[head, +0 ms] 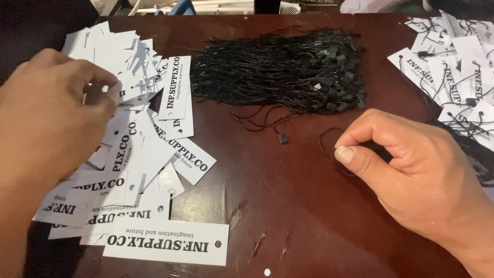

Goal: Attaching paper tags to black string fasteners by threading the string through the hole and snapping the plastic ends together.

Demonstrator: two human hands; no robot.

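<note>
1. Dark red-brown worktop [288,206] lies under your hands; a bundle of black string loops [278,69] sits at its far middle.
2. Your left hand [49,118] rests on the spread pile of white paper tags [149,154]; its fingers [105,82] curl round the edge of one tag.
3. Your right hand [411,175] pinches a single black string loop [327,146] between thumb and forefinger, just above the worktop; its small clasp [283,139] lies nearby.
4. Strung tags [458,77] are heaped at the right.
</note>
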